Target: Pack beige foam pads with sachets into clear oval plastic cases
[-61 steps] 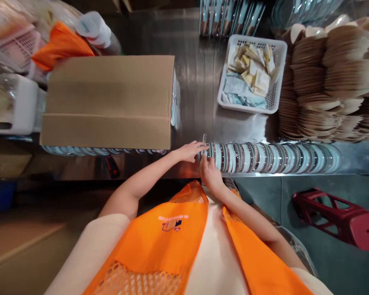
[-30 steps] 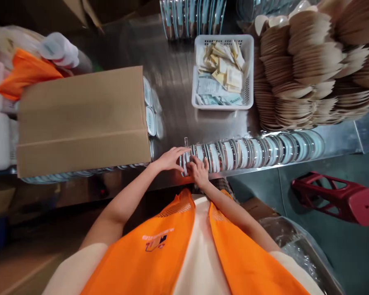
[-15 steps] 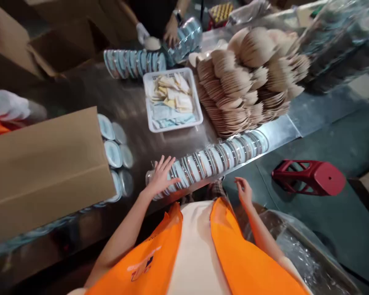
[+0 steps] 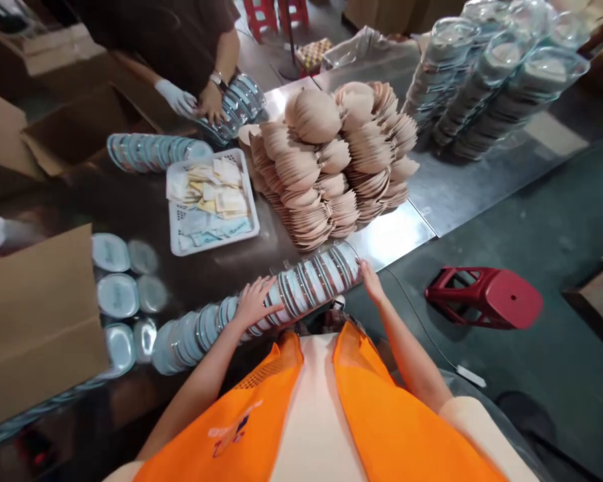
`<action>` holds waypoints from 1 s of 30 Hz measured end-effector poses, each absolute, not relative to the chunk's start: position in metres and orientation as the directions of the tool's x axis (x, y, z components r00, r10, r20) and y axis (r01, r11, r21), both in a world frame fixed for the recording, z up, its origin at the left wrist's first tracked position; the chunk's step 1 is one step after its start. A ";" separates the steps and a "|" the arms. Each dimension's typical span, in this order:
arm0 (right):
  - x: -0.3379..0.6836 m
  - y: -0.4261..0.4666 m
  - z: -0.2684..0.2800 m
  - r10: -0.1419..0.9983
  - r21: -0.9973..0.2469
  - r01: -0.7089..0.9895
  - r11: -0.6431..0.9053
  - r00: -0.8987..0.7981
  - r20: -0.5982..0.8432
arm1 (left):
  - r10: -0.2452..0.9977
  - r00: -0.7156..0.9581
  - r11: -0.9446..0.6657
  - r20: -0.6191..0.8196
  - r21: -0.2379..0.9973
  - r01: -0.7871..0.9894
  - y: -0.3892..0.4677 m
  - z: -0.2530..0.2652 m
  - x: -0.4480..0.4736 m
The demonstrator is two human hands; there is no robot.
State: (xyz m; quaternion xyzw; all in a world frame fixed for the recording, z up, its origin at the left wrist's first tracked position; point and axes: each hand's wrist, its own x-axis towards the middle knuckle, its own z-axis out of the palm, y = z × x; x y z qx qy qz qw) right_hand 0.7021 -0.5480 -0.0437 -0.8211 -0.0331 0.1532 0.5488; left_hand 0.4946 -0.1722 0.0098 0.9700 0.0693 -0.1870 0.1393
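Note:
A long row of round, clear plastic containers with pale blue inside (image 4: 181, 338) lies on its side along the table's near edge. Across the middle of this row rests my left hand (image 4: 255, 304), palm down, fingers stretched over the containers and thumb apart. At the row's right end, my right hand (image 4: 370, 281) touches the last container with extended fingers, partly seen from behind. Beyond the row stands a white basket (image 4: 255, 231) of yellow, white and light blue packets. To its right are piled stacks of beige, fan-like flat pieces (image 4: 326, 167).
A cardboard box (image 4: 40, 321) and stacks of lidded containers (image 4: 117, 294) are at left. Tall container stacks (image 4: 512, 87) stand at far right. Across the table, a co-worker's hands (image 4: 195, 107) handle another row. A red stool (image 4: 512, 298) is on the floor.
The camera view has turned to the right. My left hand has slid rightward along the row. My right hand has come forward from beside my body onto the row's right end.

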 end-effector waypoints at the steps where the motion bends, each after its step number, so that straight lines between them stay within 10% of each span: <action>1: 0.693 -0.553 -0.049 0.205 -0.924 -0.152 -0.351 0.951 -0.234 | 0.099 0.916 -0.954 -0.388 0.224 0.198 -0.173 0.014 0.492; 6: 0.651 -0.579 -0.071 -0.026 -0.902 -0.382 -0.199 0.922 -0.385 | -0.018 0.967 -0.953 -0.254 0.296 0.060 -0.234 0.035 0.554; 11: 0.645 -0.571 -0.071 0.020 -0.927 -0.316 -0.203 0.945 -0.327 | -0.329 0.929 -0.864 -0.167 0.451 -0.225 -0.328 0.031 0.664; 18: 0.695 -0.524 -0.063 0.120 -0.877 -0.251 -0.411 0.938 -0.325 | -0.315 0.911 -0.888 -0.267 0.423 -0.182 -0.342 0.011 0.677; 30: 0.642 -0.563 -0.088 0.153 -0.810 -0.587 0.000 0.800 -0.580 | -0.253 0.929 -0.909 -0.270 0.396 -0.132 -0.347 0.016 0.677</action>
